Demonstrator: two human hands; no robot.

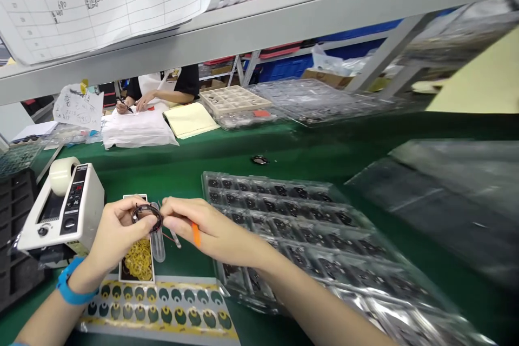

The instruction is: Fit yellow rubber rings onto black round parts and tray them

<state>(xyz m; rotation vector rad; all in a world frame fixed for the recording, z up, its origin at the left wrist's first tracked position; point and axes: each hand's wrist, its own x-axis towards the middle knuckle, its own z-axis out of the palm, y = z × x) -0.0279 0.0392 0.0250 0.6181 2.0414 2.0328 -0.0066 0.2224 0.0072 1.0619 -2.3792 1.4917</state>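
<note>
My left hand (119,230) is closed on a glossy black ring-shaped part (158,219), pinched between thumb and fingers. My right hand (205,230), with an orange band (196,234) round one finger, is pinched at the ring's right edge; whatever its fingertips grip is hidden. Below the hands lies a narrow white box (153,275) of small yellow loops (139,259). Beside it are a clear plastic case (159,248) and a thin pale strip (175,239). A sheet (162,330) with rows of dark green and yellow stickers lies nearest me.
A white tape dispenser (91,194) stands left, beside a black tray (20,248). Clear compartment trays (292,254) of black parts fill the right. One black part (259,160) lies farther back. Across the bench, a person's hands (144,101) hold a pen over papers. A grey shelf beam (284,27) crosses above.
</note>
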